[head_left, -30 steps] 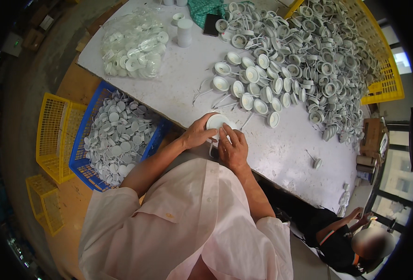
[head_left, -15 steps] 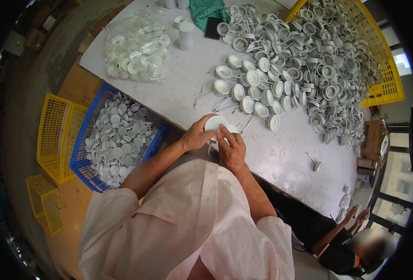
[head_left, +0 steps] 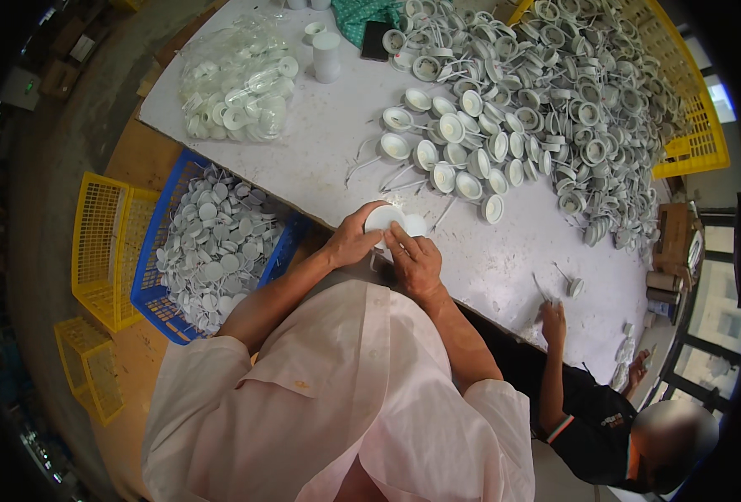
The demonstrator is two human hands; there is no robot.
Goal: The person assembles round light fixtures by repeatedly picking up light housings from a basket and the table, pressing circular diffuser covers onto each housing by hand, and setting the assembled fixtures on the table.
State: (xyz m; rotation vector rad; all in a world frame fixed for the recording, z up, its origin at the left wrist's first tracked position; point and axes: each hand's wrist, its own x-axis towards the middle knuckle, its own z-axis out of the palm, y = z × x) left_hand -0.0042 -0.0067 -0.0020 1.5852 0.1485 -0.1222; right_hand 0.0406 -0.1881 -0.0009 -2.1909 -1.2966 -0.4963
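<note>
At the near table edge, my left hand (head_left: 351, 241) grips a white round downlight (head_left: 381, 217) by its rim, its flat face upward. A thin pale wire hangs below it. My right hand (head_left: 418, 264) presses its bent fingers onto the near right part of that face. Another white disc (head_left: 416, 224) shows just beyond my right fingers; whether they hold it I cannot tell. Close ahead on the table lie several open-faced white downlights (head_left: 443, 177) with wires.
A big heap of lamp housings (head_left: 588, 125) covers the far right, beside a yellow crate (head_left: 695, 138). To the left are a plastic bag of white parts (head_left: 237, 84), a disc stack (head_left: 327, 60) and a blue basket (head_left: 149, 276) of finished-looking lamps. A co-worker's hand (head_left: 554, 322) reaches in from the right.
The co-worker's arm has reached over the table toward a lone lamp at the right. My hands keep almost the same hold on the downlight; the view has shifted slightly.
</note>
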